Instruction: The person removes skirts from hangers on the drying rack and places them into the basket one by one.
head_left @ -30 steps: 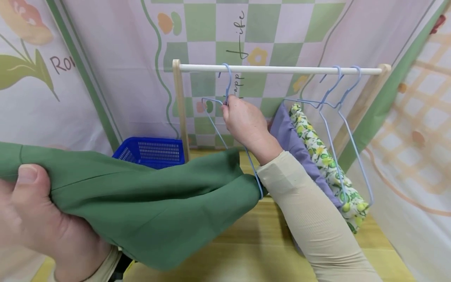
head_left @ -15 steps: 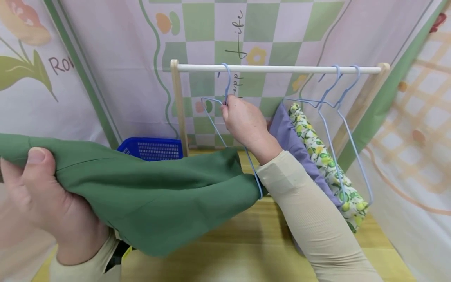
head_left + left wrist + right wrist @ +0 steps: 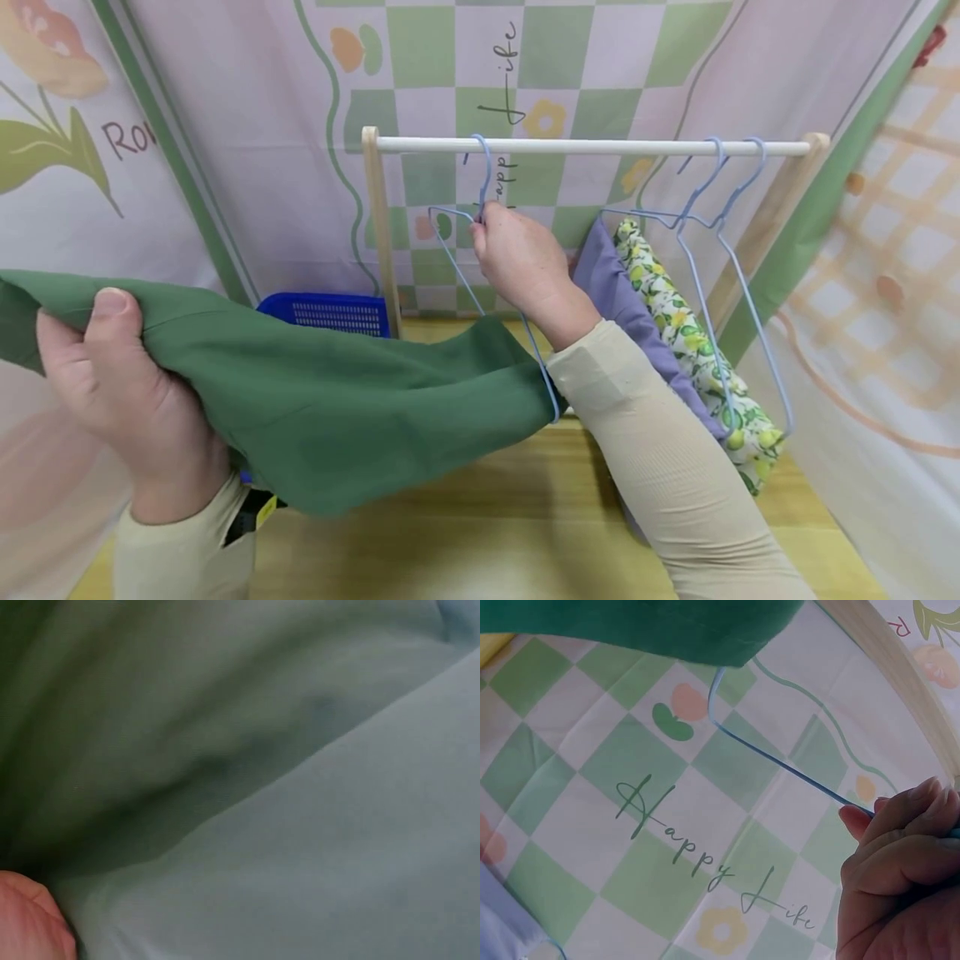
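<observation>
My left hand (image 3: 142, 392) grips a green garment (image 3: 337, 400) at the left, thumb on top of the cloth. The cloth stretches to the right, its far end passing into the lower part of a light-blue wire hanger (image 3: 456, 262). My right hand (image 3: 521, 262) holds this hanger just below its hook, which hangs on the white rail (image 3: 600, 147). In the right wrist view, the green cloth (image 3: 652, 630) covers the hanger's far part, and the fingers curl at its neck. Cloth fills the left wrist view, with a bit of the hand (image 3: 34, 919) at the lower left.
At the rack's right end, two more blue hangers (image 3: 757, 333) carry a purple cloth (image 3: 622, 292) and a lemon-print cloth (image 3: 667, 308). A blue plastic basket (image 3: 337, 312) stands behind the wooden left post (image 3: 384, 233). The rack stands on a wooden table (image 3: 450, 542) before printed curtains.
My left hand has moved up and slightly right, raising its end of the green garment. The right hand and the hanger stay in place.
</observation>
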